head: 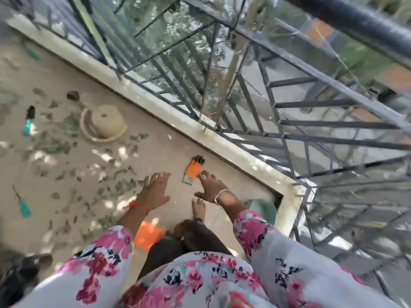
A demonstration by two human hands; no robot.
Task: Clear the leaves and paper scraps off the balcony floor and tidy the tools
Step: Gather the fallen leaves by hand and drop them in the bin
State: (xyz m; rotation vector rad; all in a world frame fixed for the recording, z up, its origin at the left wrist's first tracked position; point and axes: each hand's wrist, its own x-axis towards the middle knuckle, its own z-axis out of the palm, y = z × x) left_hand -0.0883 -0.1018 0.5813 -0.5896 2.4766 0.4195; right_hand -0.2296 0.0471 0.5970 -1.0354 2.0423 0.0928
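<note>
Bend low and reach for the orange thing (193, 172) lying on the balcony floor (73, 218), close by the pale kerb (155, 112) under the railing (278, 121). See the right hand (211, 187) just at its edge, grip open, fingers spread, holding nothing; touching it or not, cannot tell. See the left hand (155, 190) beside it over bare floor, grip open too, holding nothing. Slide the fingers under the flat orange part, pinch with the thumb and lift straight up, to keep the grey scrap (186, 180) under it from blowing away. Mind the bare foot (199, 207) right behind the hands. Stay back from the gaps in the railing to stop small bits dropping through. Look left for the leaves (55, 147), spread wide around the upturned pot (109, 117) on its dish (89, 134), with blue-green handled tools (24, 208) well apart among them. Hard to name the orange thing: maybe a glove with black tips, maybe a small rake. Half hidden behind the left arm and knee, another orange piece (148, 237). Cut off and blurry in the bottom left corner, something dark (20, 272). Mostly hidden behind the right arm, a green shape (262, 210).
</note>
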